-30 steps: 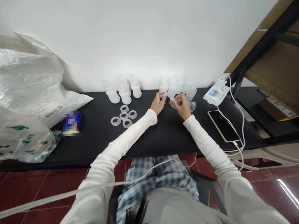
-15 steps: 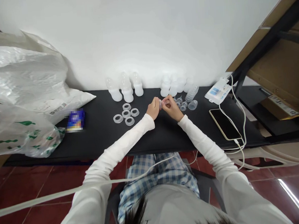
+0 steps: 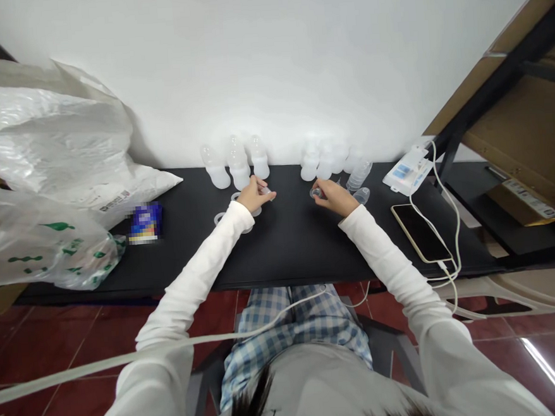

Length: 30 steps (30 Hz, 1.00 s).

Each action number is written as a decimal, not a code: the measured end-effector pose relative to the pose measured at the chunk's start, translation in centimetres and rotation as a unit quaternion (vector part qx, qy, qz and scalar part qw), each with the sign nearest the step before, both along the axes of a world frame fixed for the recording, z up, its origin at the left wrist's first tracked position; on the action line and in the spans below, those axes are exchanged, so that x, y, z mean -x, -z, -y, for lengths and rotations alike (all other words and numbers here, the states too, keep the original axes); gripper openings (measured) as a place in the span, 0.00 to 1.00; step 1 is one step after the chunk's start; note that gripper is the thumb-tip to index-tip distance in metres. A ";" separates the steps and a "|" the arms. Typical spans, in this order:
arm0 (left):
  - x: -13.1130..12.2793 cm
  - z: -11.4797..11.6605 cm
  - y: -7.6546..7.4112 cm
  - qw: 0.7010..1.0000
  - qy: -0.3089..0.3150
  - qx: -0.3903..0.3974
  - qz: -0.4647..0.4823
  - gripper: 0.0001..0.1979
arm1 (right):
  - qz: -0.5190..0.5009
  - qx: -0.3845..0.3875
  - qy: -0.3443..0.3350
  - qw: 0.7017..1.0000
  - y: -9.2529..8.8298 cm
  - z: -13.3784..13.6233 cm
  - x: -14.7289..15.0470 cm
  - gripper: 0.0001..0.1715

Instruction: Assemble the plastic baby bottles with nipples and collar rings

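Note:
My left hand (image 3: pixel 254 196) is closed, its fingertips pinching a translucent collar ring (image 3: pixel 267 192). Beneath and beside that wrist lie several similar white rings (image 3: pixel 220 218), partly covered by hand and sleeve. My right hand (image 3: pixel 332 196) is also closed, with thumb and fingers around a small clear round piece (image 3: pixel 315 193) that looks like a bottle nipple. Other small clear pieces near it are mostly hidden by the hand. A clear cap (image 3: pixel 362 195) lies just right of the right hand, by a stack of clear caps (image 3: pixel 359 174).
White bottles with clear domes (image 3: pixel 217 174) stand at the back left, more white bottles (image 3: pixel 309 168) at the back right. A phone (image 3: pixel 422 233) with a cable and a white box (image 3: pixel 407 170) lie right. Plastic bags (image 3: pixel 51 230) and a blue packet (image 3: pixel 145 222) sit left.
My hands were together at the middle, working on a small piece. They have parted: the left moved left toward the rings, the right slightly right beside the small clear pieces.

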<state>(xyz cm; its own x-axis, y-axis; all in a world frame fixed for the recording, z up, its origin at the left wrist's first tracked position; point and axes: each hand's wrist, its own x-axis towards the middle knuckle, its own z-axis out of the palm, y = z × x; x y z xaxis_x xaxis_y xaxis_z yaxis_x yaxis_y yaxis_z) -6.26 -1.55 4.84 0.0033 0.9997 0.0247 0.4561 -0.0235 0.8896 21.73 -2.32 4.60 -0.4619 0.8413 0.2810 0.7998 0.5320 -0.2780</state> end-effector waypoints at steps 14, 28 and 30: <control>1.4 0.0 2.6 0.951 0.044 -0.117 -0.283 0.14 | 0.096 -0.094 0.040 0.990 -1.2 -2.8 2.5 0.17; 1.0 1.9 3.1 0.901 0.071 -0.121 -0.410 0.22 | 0.005 -0.092 -0.019 0.996 -5.5 -10.1 15.0 0.27; 1.1 2.0 3.0 0.903 0.057 -0.125 -0.407 0.21 | -0.019 -0.067 -0.019 0.997 -5.4 -9.7 14.6 0.25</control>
<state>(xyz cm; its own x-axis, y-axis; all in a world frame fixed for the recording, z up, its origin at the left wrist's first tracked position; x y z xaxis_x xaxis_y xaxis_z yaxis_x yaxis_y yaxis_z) -7.31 -3.59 1.85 0.2238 0.9555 0.1920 0.9387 -0.2643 0.2213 7.09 7.36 9.97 -0.4787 0.7772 0.4084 0.7689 0.5957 -0.2324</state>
